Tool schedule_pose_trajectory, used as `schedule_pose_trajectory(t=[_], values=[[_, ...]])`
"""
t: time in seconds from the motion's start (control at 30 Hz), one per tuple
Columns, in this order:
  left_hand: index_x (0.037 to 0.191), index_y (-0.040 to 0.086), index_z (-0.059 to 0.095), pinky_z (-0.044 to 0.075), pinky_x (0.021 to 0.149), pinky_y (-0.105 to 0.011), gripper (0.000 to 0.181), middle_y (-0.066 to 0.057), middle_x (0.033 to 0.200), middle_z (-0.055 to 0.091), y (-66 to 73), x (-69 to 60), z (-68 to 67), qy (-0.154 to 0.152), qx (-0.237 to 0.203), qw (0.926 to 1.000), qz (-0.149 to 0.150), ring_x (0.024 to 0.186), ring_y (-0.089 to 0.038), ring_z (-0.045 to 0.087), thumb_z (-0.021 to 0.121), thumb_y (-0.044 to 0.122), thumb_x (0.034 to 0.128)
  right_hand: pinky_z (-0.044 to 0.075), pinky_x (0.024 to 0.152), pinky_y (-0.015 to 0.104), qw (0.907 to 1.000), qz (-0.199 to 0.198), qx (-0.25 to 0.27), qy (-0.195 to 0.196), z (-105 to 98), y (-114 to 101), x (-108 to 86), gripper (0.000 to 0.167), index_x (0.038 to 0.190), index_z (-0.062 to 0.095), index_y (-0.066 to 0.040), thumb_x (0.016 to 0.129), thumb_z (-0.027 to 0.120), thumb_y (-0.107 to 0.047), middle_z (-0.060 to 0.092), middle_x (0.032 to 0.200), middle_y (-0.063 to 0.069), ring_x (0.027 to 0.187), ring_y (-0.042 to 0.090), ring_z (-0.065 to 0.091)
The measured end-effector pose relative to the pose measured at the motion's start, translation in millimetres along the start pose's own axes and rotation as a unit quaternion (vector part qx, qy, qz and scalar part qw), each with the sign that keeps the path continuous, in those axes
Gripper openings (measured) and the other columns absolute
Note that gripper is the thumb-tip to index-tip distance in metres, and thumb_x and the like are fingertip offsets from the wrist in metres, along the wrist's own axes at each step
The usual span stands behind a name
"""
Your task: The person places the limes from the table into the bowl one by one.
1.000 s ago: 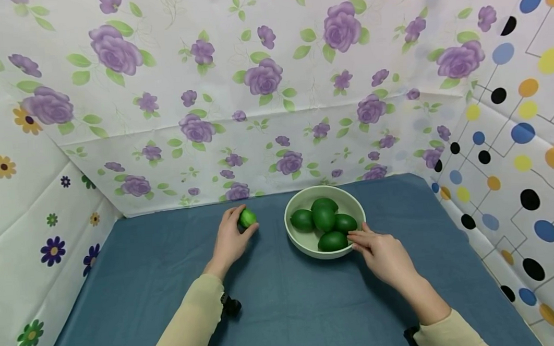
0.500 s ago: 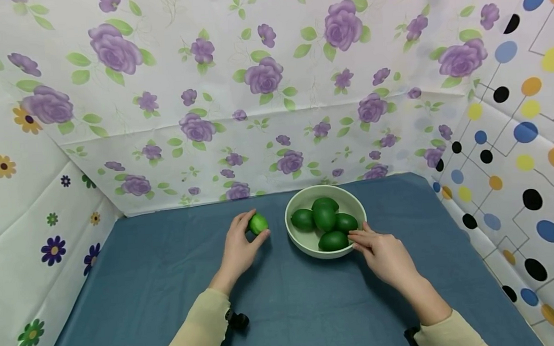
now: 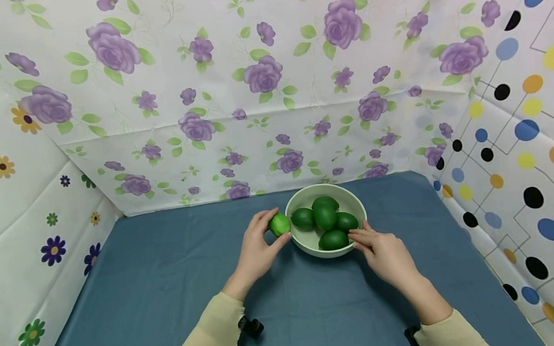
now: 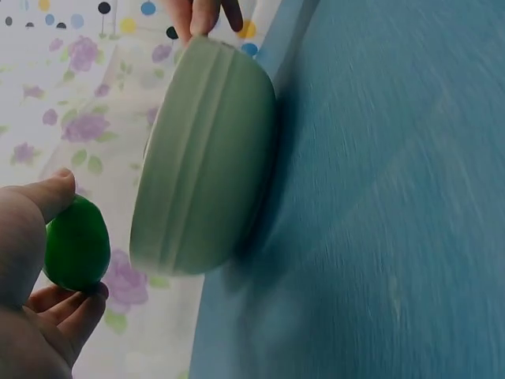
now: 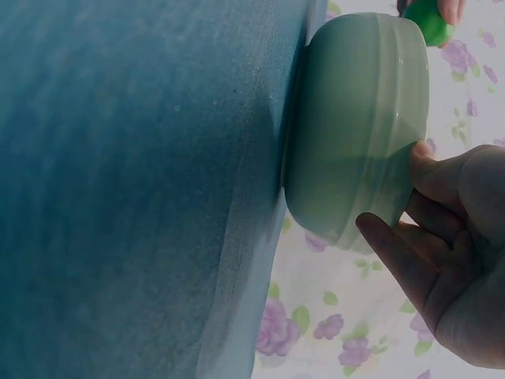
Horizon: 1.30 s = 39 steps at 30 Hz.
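My left hand (image 3: 257,252) pinches a bright green lime (image 3: 279,224) between thumb and fingers, just beside the left rim of the pale green bowl (image 3: 304,247). In the left wrist view the lime (image 4: 77,245) is off the table, level with the upper part of the bowl (image 4: 201,158), a small gap between them. Several darker green limes (image 3: 325,217) lie inside the bowl. At the bowl's right side my right hand (image 3: 387,256) grips the rim, and the right wrist view shows fingers against the bowl's outer wall (image 5: 355,126).
A blue cloth (image 3: 169,272) covers the table. Behind it hangs a white sheet with purple roses (image 3: 262,77). A dotted sheet (image 3: 532,196) closes the right side and a flowered sheet (image 3: 22,249) the left. Both wrists wear small black cameras.
The left hand has carried the lime rightward, from left of the bowl up to its left rim. My right hand and the bowl have stayed nearly still.
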<state>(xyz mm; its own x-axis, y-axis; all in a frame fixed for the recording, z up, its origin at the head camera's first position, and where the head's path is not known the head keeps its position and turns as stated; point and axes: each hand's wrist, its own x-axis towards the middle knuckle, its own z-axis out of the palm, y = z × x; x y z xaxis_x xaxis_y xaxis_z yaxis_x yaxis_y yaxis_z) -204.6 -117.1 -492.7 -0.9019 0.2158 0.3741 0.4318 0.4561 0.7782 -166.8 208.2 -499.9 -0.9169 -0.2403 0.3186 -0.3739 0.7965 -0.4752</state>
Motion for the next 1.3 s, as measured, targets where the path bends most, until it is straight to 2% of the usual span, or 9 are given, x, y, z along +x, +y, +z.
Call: schedule_pose_trajectory(t=[0.13,0.33,0.6,0.83,0.9,0.97,1.07,1.13,1.3], values=[[0.156,0.007,0.055,0.055,0.104,-0.053,0.067,-0.013,0.147,0.053,7.9,2.3,7.9,-0.007,0.006,0.9999,0.011,0.127,-0.028,0.061,0.082,0.029,0.0986,0.061,0.086,0.058,1.0,-0.001,0.003,0.0,-0.5,-0.2,0.3,0.031,0.133,0.078,-0.01,0.102,0.076,-0.016,0.072,0.135,0.013,0.125,0.038,0.068],[0.154,0.008,0.058,0.054,0.102,-0.052,0.066,-0.013,0.146,0.054,18.1,7.7,21.0,-0.014,0.04,0.9988,0.025,0.128,-0.03,0.06,0.084,0.031,0.0973,0.061,0.084,0.057,1.0,0.001,0.002,-0.001,-0.3,0.3,0.0,0.032,0.133,0.078,-0.01,0.102,0.076,-0.017,0.072,0.135,0.013,0.121,0.038,0.07],[0.154,0.007,0.058,0.057,0.098,-0.046,0.069,-0.014,0.144,0.053,32.3,14.6,38.4,-0.059,0.1,0.9932,-0.001,0.123,-0.029,0.061,0.086,0.03,0.0954,0.061,0.083,0.057,1.0,0.002,0.002,0.0,1.1,0.5,-0.8,0.032,0.134,0.078,-0.011,0.102,0.076,-0.017,0.072,0.136,0.013,0.119,0.038,0.071],[0.15,0.007,0.062,0.054,0.091,-0.045,0.067,-0.015,0.134,0.055,40.3,19.2,50.0,-0.094,0.167,0.9813,-0.022,0.112,-0.03,0.057,0.087,0.033,0.0944,0.062,0.08,0.056,1.0,0.001,0.001,0.001,1.3,1.1,-2.1,0.032,0.133,0.078,-0.01,0.101,0.077,-0.016,0.072,0.135,0.014,0.114,0.039,0.073],[0.151,0.008,0.062,0.052,0.093,-0.046,0.068,-0.015,0.133,0.055,42.1,19.9,51.1,-0.098,0.184,0.9776,-0.03,0.112,-0.03,0.056,0.087,0.036,0.0939,0.062,0.081,0.056,1.0,0.0,0.001,0.0,1.4,1.1,-1.7,0.032,0.133,0.078,-0.01,0.102,0.077,-0.016,0.072,0.135,0.014,0.117,0.039,0.072],[0.15,0.008,0.062,0.05,0.101,-0.052,0.069,-0.016,0.131,0.055,43.6,20.1,51.6,-0.098,0.195,0.9753,-0.03,0.112,-0.032,0.057,0.087,0.037,0.0932,0.062,0.082,0.057,1.0,-0.001,0.001,0.0,1.4,1.1,-1.4,0.032,0.133,0.078,-0.01,0.102,0.077,-0.017,0.072,0.135,0.014,0.119,0.039,0.071],[0.15,0.008,0.062,0.043,0.113,-0.063,0.07,-0.017,0.133,0.055,44.9,20.3,51.7,-0.098,0.205,0.9733,-0.034,0.119,-0.035,0.058,0.087,0.04,0.0927,0.062,0.082,0.057,1.0,-0.003,0.0,0.0,1.3,1.1,-1.0,0.032,0.133,0.078,-0.01,0.102,0.077,-0.017,0.072,0.135,0.013,0.119,0.039,0.071],[0.15,0.007,0.063,0.038,0.116,-0.066,0.071,-0.017,0.136,0.055,45.0,20.2,51.8,-0.097,0.208,0.9728,-0.031,0.123,-0.037,0.058,0.087,0.04,0.0925,0.062,0.082,0.057,1.0,-0.004,-0.001,0.002,1.0,1.0,-0.9,0.032,0.133,0.078,-0.01,0.101,0.077,-0.017,0.072,0.135,0.013,0.117,0.039,0.072],[0.149,0.007,0.063,0.046,0.112,-0.057,0.069,-0.018,0.143,0.055,43.9,19.1,51.1,-0.097,0.203,0.9739,-0.027,0.13,-0.037,0.057,0.086,0.04,0.0935,0.062,0.082,0.057,1.0,-0.009,0.0,0.004,-0.2,1.1,-0.1,0.032,0.132,0.078,-0.01,0.101,0.077,-0.017,0.073,0.134,0.014,0.115,0.039,0.073]])
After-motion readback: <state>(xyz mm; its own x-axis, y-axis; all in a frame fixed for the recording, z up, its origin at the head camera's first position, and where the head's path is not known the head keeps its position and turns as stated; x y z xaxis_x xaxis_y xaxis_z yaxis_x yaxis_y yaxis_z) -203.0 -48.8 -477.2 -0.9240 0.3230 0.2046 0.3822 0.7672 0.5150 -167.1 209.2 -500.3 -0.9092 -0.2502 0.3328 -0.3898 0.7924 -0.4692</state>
